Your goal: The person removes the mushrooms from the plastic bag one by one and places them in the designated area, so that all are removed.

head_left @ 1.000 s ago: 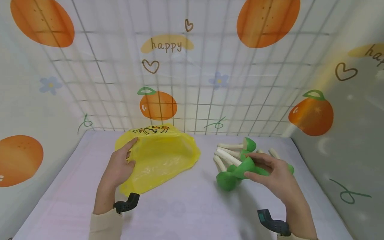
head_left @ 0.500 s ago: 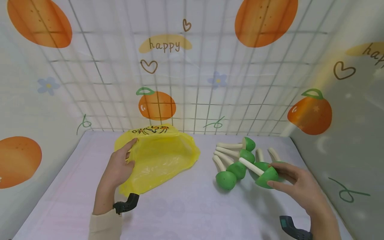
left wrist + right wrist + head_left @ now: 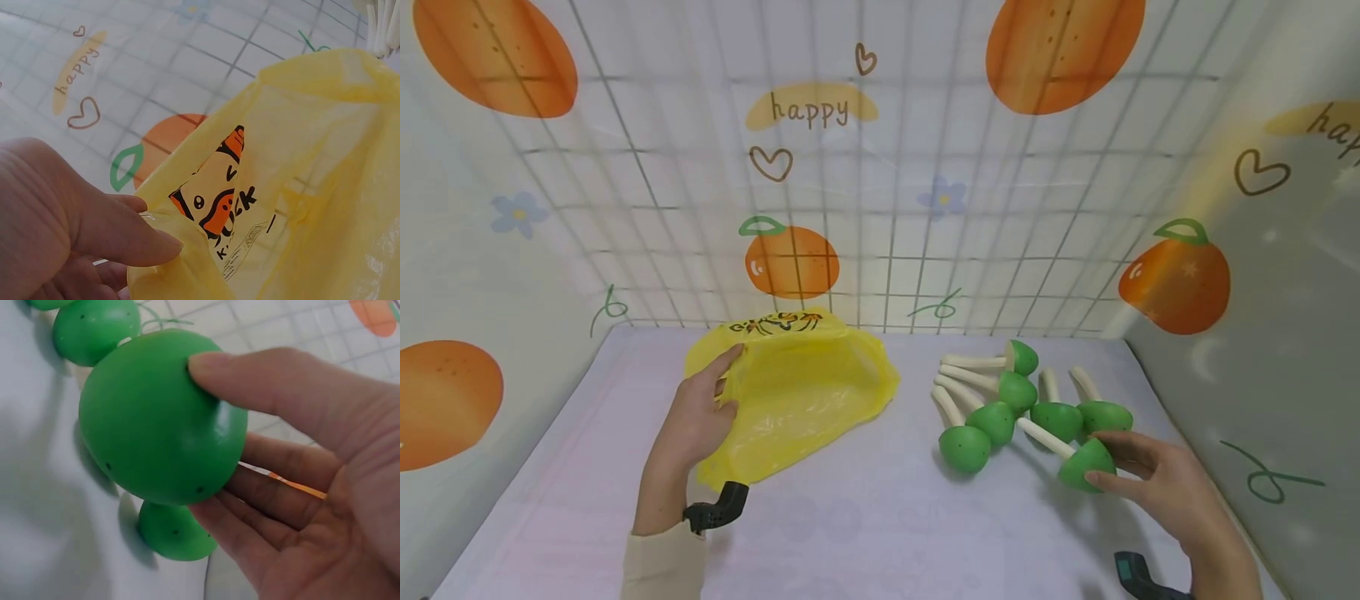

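Observation:
A thin yellow plastic bag (image 3: 812, 400) with a printed duck face lies on the left, its mouth spread toward the right. My left hand (image 3: 700, 421) pinches the bag's left edge; in the left wrist view the thumb (image 3: 140, 234) presses the plastic from above with fingers behind it. On the right, my right hand (image 3: 1176, 483) holds a toy mushroom (image 3: 1088, 467) by its green cap, thumb on one side and fingers on the other. Its white stem points back and left. Seen from the right wrist, the round cap (image 3: 156, 419) hides the stem.
Several more green-capped mushrooms lie beyond the held one, some fanned out with stems leftward (image 3: 966, 450), others with stems pointing back (image 3: 1105, 417). A patterned white curtain over a wire grid (image 3: 891, 208) stands behind the table (image 3: 850, 533); a curtain (image 3: 1292, 400) also borders the right side.
My right hand has moved right and toward me with the mushroom, away from the fanned group, uncovering the mushrooms behind. The left hand and bag have stayed in place.

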{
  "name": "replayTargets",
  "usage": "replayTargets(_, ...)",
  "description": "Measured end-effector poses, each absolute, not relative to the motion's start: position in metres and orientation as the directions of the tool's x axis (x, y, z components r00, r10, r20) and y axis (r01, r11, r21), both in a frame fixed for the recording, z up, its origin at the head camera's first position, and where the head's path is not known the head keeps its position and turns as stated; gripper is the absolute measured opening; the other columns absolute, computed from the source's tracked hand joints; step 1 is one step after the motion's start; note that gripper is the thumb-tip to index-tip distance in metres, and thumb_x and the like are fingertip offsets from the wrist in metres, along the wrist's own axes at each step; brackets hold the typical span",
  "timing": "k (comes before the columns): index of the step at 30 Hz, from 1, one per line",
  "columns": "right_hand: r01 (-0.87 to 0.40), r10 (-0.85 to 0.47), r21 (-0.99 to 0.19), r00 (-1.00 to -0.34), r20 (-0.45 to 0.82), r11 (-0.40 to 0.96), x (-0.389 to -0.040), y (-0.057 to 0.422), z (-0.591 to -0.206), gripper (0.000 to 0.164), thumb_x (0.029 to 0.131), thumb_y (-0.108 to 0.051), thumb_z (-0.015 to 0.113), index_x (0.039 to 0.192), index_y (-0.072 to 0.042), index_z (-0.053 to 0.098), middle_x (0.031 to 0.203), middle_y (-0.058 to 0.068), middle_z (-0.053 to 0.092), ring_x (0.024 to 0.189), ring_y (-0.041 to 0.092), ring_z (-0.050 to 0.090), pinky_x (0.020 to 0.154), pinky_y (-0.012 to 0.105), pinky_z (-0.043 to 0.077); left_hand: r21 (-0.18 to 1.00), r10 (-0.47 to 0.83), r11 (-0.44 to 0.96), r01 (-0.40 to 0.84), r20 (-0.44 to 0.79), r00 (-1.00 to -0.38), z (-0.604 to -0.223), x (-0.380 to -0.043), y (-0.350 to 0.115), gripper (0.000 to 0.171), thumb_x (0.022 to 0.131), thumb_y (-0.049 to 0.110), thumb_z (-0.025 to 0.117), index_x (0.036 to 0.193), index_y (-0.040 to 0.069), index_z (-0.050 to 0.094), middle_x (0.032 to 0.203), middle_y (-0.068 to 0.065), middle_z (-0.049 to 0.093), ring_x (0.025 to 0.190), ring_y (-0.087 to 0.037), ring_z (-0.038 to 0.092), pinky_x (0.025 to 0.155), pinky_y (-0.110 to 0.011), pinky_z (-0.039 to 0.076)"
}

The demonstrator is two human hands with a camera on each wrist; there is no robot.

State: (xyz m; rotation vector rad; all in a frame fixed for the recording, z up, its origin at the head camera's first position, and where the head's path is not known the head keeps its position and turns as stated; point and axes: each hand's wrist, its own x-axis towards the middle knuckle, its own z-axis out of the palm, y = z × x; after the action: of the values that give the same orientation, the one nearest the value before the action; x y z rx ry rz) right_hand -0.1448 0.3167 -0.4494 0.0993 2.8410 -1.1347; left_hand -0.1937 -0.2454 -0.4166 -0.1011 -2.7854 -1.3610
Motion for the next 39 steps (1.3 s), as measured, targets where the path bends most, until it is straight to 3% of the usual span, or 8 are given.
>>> replayTargets(3, 0.072, 0.025, -0.684, -0.997, -0.078, 0.726, -0.145, 0.317, -0.457, 0.076, 0.087, -0.035, 0.087, 0.143, 0.008, 0.058, 0.141, 0.029, 0.061, 0.128, 0.050, 0.059, 0.086, 0.030, 0.058, 0.784, 0.041, 0.616, 0.076, 0.064, -0.997, -0.416, -0.194, -0.246, 0.077, 0.097, -0.009, 0.054, 0.167, 0.014, 0.030, 0.162, -0.021, 0.041, 0.142, -0.047, 0.048, 0.103, -0.055, 0.054)
replayTargets(4, 0.067, 0.020, -0.687, -0.997, -0.076, 0.723, -0.145, 0.317, -0.459, 0.075, 0.087, -0.035, 0.087, 0.142, 0.008, 0.059, 0.141, 0.029, 0.062, 0.128, 0.050, 0.060, 0.086, 0.030, 0.058, 0.785, 0.041, 0.616, 0.075, 0.063, -0.997, -0.416, -0.194, -0.246, 0.077, 0.097, -0.009, 0.054, 0.167, 0.014, 0.030, 0.163, -0.021, 0.040, 0.143, -0.047, 0.047, 0.103, -0.055, 0.053)
replayTargets(6, 0.069, 0.019, -0.691, -0.997, -0.079, 0.720, -0.146, 0.317, -0.462, 0.076, 0.087, -0.036, 0.087, 0.142, 0.008, 0.059, 0.140, 0.029, 0.062, 0.127, 0.049, 0.060, 0.089, 0.036, 0.058, 0.787, 0.040, 0.613, 0.071, 0.059, -0.997, -0.417, -0.195, -0.245, 0.077, 0.097, -0.009, 0.054, 0.167, 0.014, 0.030, 0.162, -0.021, 0.042, 0.142, -0.047, 0.048, 0.102, -0.055, 0.054)
replayTargets(10, 0.109, 0.036, -0.682, -0.992, -0.120, 0.723, -0.149, 0.317, -0.466, 0.082, 0.086, -0.041, 0.088, 0.144, 0.008, 0.057, 0.143, 0.031, 0.059, 0.129, 0.052, 0.058, 0.098, 0.064, 0.052, 0.788, 0.041, 0.612, 0.074, 0.062, -0.997, -0.418, -0.195, -0.245, 0.077, 0.097, -0.009, 0.054, 0.167, 0.014, 0.031, 0.160, -0.021, 0.044, 0.141, -0.046, 0.050, 0.101, -0.054, 0.056)
replayTargets(13, 0.135, 0.047, -0.670, -0.988, -0.148, 0.730, -0.151, 0.318, -0.468, 0.085, 0.085, -0.043, 0.088, 0.145, 0.008, 0.056, 0.144, 0.033, 0.057, 0.131, 0.054, 0.055, 0.099, 0.069, 0.048, 0.789, 0.042, 0.609, 0.078, 0.066, -0.997, -0.418, -0.195, -0.245, 0.077, 0.097, -0.009, 0.054, 0.167, 0.014, 0.031, 0.158, -0.021, 0.046, 0.140, -0.045, 0.052, 0.099, -0.052, 0.057)
replayTargets(21, 0.154, 0.065, -0.660, -0.985, -0.158, 0.735, -0.158, 0.318, -0.473, 0.086, 0.085, -0.040, 0.088, 0.147, 0.009, 0.053, 0.147, 0.035, 0.053, 0.133, 0.056, 0.053, 0.100, 0.071, 0.046, 0.789, 0.040, 0.610, 0.072, 0.060, -0.997, -0.418, -0.195, -0.245, 0.077, 0.098, -0.008, 0.055, 0.167, 0.015, 0.030, 0.154, -0.020, 0.050, 0.136, -0.044, 0.056, 0.095, -0.049, 0.060)
replayTargets(29, 0.077, 0.049, -0.658, -0.997, -0.061, 0.749, -0.156, 0.315, -0.475, 0.080, 0.088, -0.039, 0.086, 0.143, 0.010, 0.057, 0.141, 0.034, 0.059, 0.125, 0.054, 0.060, 0.097, 0.066, 0.051, 0.789, 0.044, 0.609, 0.081, 0.069, -0.997, -0.421, -0.196, -0.246, 0.077, 0.097, -0.009, 0.054, 0.167, 0.015, 0.031, 0.158, -0.020, 0.047, 0.138, -0.044, 0.054, 0.097, -0.051, 0.058)
replayTargets(39, 0.087, 0.086, -0.661, -0.996, -0.034, 0.745, -0.151, 0.311, -0.477, 0.077, 0.088, -0.042, 0.085, 0.144, 0.005, 0.060, 0.141, 0.030, 0.061, 0.125, 0.053, 0.061, 0.095, 0.067, 0.050, 0.798, 0.036, 0.599, 0.072, 0.063, -0.997, -0.420, -0.196, -0.246, 0.077, 0.098, -0.008, 0.056, 0.167, 0.016, 0.032, 0.151, -0.020, 0.054, 0.131, -0.041, 0.061, 0.093, -0.048, 0.061)
